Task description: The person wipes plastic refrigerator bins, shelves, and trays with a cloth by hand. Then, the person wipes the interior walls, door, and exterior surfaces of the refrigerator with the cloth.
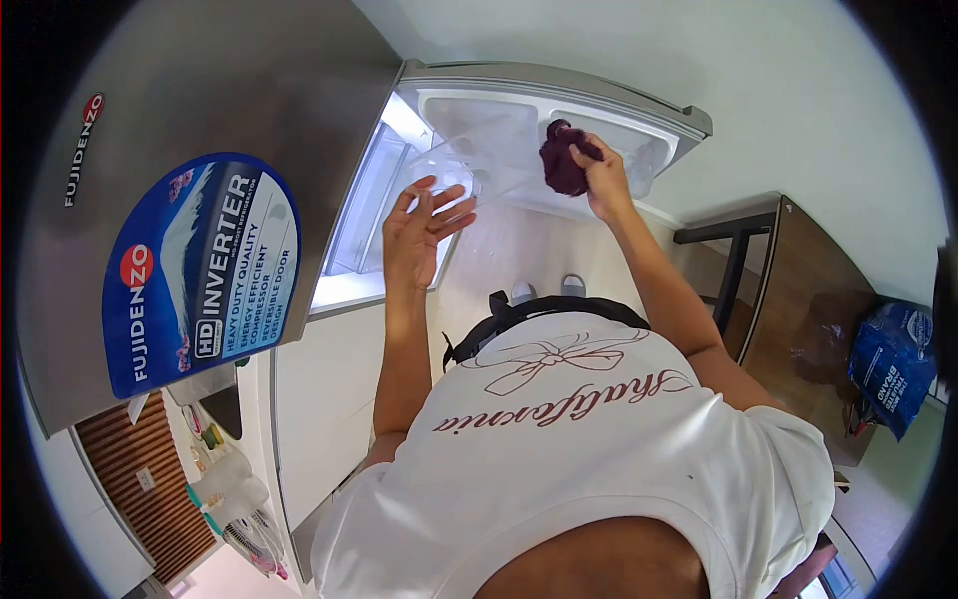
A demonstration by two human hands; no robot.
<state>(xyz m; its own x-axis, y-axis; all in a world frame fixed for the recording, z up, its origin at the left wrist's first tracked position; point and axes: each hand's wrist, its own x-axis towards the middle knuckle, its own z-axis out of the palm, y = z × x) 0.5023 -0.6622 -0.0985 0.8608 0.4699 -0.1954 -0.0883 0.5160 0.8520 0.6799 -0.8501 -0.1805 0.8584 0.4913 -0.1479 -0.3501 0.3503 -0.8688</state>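
Observation:
My right hand [607, 180] is closed around a bunched dark maroon cloth [564, 165], held over the inner side of the open refrigerator door [489, 118]. In front of the lit refrigerator compartment [371, 205], my left hand [424, 225] has its fingers bent at the edge of a clear plastic panel [504, 178]. The panel spans the gap between the compartment and the door. Its exact outline is hard to make out because it is see-through.
A grey refrigerator door with a blue label [205, 270] stands at left. Dishes and clear containers [230, 489] sit on a counter at lower left. To the right are a brown wooden table [798, 309] and a blue plastic bag [895, 364]. Pale floor [519, 255] lies below.

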